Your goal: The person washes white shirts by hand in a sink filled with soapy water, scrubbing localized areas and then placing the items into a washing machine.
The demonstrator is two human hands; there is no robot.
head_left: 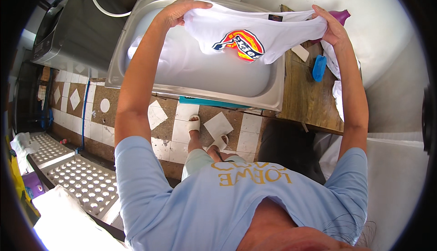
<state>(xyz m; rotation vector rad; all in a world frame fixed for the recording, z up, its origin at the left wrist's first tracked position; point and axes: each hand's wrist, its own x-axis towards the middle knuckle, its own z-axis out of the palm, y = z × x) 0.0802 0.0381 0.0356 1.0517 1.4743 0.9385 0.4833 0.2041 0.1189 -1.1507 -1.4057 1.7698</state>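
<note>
A white T-shirt with a red, yellow and dark blue print hangs stretched between my two raised hands, above a grey rectangular basin. My left hand grips one end of it near the basin's far edge, thumb on top. At the other end, my right hand has its fingers closed on the cloth over the wooden table. Cloudy water fills the basin, and another white cloth lies partly sunk at its left side. The shirt's lower part hangs close to the water.
On the wooden table to the right lie a blue brush, a pale flat block and white cloth. A purple container stands behind my right hand. A dark washing machine is at the left, with a perforated bench nearer.
</note>
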